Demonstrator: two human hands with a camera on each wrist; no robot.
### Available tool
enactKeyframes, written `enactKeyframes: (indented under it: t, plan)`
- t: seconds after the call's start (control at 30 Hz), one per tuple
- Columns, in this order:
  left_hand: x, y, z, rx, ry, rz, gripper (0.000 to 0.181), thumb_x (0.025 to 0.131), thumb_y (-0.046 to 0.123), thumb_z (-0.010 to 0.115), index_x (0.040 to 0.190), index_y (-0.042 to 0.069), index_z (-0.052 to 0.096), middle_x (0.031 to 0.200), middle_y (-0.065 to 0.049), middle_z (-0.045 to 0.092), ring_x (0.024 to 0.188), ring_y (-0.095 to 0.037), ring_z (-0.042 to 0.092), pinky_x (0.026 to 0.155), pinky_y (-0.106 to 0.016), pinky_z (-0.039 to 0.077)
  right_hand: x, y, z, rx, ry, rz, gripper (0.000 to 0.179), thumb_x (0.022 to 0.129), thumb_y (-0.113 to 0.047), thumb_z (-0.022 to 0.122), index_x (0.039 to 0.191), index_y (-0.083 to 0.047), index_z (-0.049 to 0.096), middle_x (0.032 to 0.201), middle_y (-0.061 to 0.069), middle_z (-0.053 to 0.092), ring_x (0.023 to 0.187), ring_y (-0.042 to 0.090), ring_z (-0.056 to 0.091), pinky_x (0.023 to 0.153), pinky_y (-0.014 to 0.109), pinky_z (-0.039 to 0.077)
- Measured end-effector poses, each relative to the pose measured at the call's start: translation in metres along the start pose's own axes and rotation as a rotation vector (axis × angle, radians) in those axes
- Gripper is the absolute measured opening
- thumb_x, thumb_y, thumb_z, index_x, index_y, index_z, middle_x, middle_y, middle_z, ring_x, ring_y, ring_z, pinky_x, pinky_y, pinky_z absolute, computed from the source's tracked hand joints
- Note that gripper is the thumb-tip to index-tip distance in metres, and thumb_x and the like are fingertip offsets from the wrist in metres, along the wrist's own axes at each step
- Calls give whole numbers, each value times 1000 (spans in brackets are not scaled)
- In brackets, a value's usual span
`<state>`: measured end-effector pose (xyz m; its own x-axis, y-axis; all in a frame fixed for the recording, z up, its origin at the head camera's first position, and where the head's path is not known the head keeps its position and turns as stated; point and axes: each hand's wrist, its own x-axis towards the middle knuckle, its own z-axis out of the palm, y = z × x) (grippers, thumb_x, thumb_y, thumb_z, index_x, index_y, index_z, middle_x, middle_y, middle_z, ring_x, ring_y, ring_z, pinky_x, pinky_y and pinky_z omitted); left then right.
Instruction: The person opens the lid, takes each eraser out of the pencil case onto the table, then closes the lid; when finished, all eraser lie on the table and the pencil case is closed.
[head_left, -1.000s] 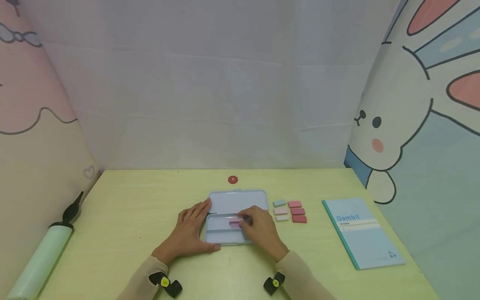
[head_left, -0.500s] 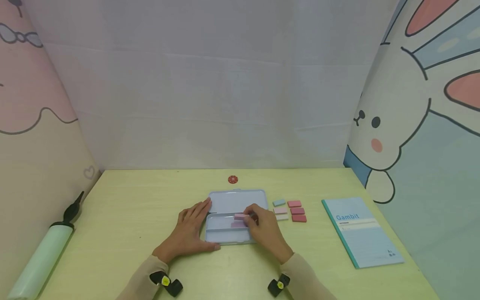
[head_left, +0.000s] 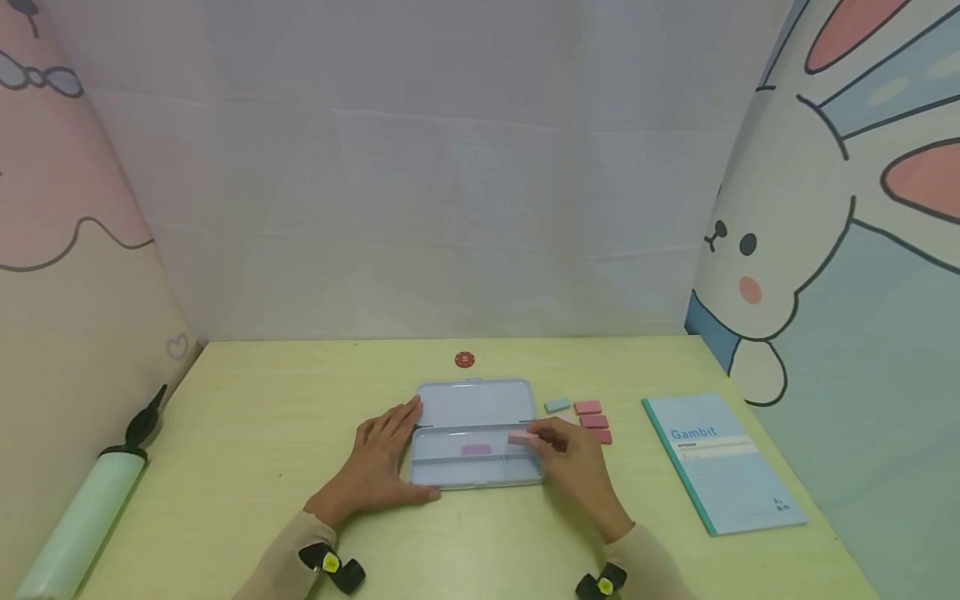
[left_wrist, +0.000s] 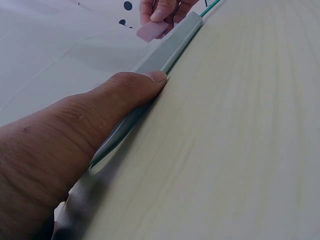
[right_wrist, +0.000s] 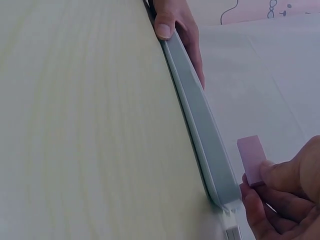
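Well apart from the side edges of the surface, an open case holds a lilac block in its base's far compartment. The left hand spans the left end, grip wide; the right hand pinches a pink block over the right end.

Wrist views (low; close) share the case.

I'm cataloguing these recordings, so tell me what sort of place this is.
Perhaps a small filming booth: a creased pale backdrop stands behind the table, cartoon-printed walls flank it, with black wrist-worn devices in view.
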<state>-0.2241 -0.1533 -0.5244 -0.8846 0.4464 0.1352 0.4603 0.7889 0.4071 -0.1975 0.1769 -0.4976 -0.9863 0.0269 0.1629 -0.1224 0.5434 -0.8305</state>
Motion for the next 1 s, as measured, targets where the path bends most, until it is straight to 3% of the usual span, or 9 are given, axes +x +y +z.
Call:
enactKeyframes:
  t: [0.17,0.37,0.57,0.77,1.0]
  plan:
    - [0,0,0,-9,-3,-5,134,70,76,85,171,8,27,180,-9,28,160,-40,33,120,-69,26,-5,6,-17,42,-6,16,9,96,-13,81,104,-14,83,106,2,83,94,8,71,85,22,56]
    - [0,2,-1,-16,-10,-14,135,69,75,85,171,9,26,180,-7,27,161,-39,31,121,-67,25,-9,13,-31,-67,44,37,11,96,-11,80,107,-12,83,107,3,84,96,11,72,88,24,57]
    - [-1,2,-2,-16,-15,-18,135,69,76,85,171,9,27,180,-8,27,161,-40,32,120,-68,25,-11,20,-38,-100,78,56,10,95,-5,79,103,-10,83,102,7,83,90,11,69,84,24,56]
    - [-1,1,-1,-6,-19,-31,135,70,75,85,172,10,26,180,-7,27,162,-38,31,121,-67,25,-10,24,-42,-127,27,113,10,97,-8,77,105,-10,82,106,7,83,100,17,73,91,29,58]
    - [0,1,-1,-8,-21,-32,135,69,76,85,172,11,25,181,-7,26,162,-39,31,122,-68,25,-6,26,-46,-184,-24,152,9,98,-10,76,106,-8,81,102,6,81,93,15,69,86,32,55]
